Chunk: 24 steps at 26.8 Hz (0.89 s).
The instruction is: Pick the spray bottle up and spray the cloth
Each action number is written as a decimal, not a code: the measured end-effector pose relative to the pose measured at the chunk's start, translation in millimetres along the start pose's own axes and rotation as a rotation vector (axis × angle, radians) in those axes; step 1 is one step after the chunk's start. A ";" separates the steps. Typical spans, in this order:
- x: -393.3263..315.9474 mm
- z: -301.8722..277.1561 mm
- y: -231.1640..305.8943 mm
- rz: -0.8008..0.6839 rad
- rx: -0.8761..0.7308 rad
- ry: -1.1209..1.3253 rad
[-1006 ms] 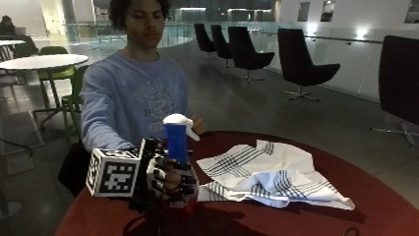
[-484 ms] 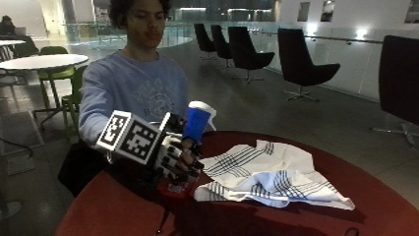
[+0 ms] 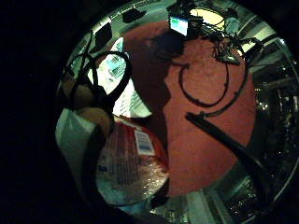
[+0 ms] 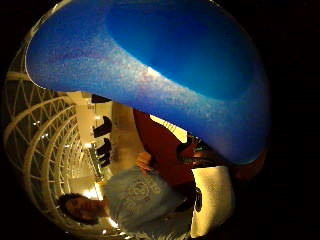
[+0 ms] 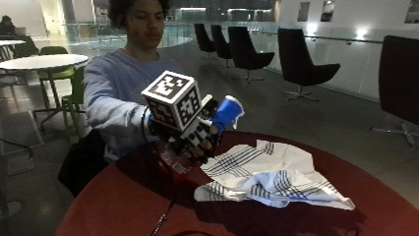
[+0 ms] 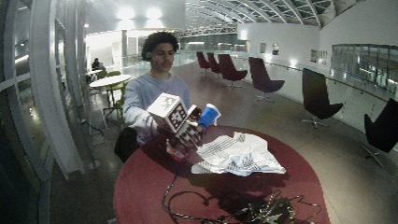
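Fingers (image 5: 196, 142) of the gloved right hand (image 5: 187, 135) are curled round the body of the spray bottle (image 5: 225, 112), which is held lifted off the red table (image 5: 118, 201) at its near-person edge. Bottle is tipped: its long axis runs from the clear, reddish lower body (image 3: 128, 170) low by the palm up to the blue head (image 4: 165, 70), and the head leans toward the cloth (image 5: 275, 174). Cloth lies crumpled on the table just beside and below the hand, on the side the blue head points to, w/ a gap of air between nozzle and fabric. That gap and direction is what the spray is judged to turn on: nozzle seems aimed over or slightly above the cloth, so a further tilt down may be called for before the trigger is squeezed. Whether a finger is set on the trigger can't be told; it is hidden behind the hand in both outside views. The person's other hand is not seen on the bottle or cloth.

Bottle is shown w/ a bright blue head and a whitish piece at the nozzle end, plus a see-through body w/ a printed label (image 3: 144, 142). Cloth is white w/ dark stripes crossing in a check, bunched into folds, not spread flat. Pick-up looks done; spraying is judged not yet begun.
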<state>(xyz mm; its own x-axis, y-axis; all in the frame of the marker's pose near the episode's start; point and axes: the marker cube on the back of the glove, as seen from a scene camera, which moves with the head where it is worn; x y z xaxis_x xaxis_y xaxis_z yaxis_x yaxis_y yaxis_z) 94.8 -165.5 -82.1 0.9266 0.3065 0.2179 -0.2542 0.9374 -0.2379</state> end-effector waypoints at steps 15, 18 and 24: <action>-13.0 17.2 -16.8 0.096 -0.220 0.161; -15.1 20.6 -17.2 0.101 -0.240 0.163; -17.4 23.5 -18.9 0.109 -0.253 0.170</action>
<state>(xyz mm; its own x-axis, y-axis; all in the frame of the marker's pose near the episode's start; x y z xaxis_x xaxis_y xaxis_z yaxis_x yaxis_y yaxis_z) 76.9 -184.7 -59.1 0.9363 0.3505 0.0219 -0.2969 0.8235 -0.4834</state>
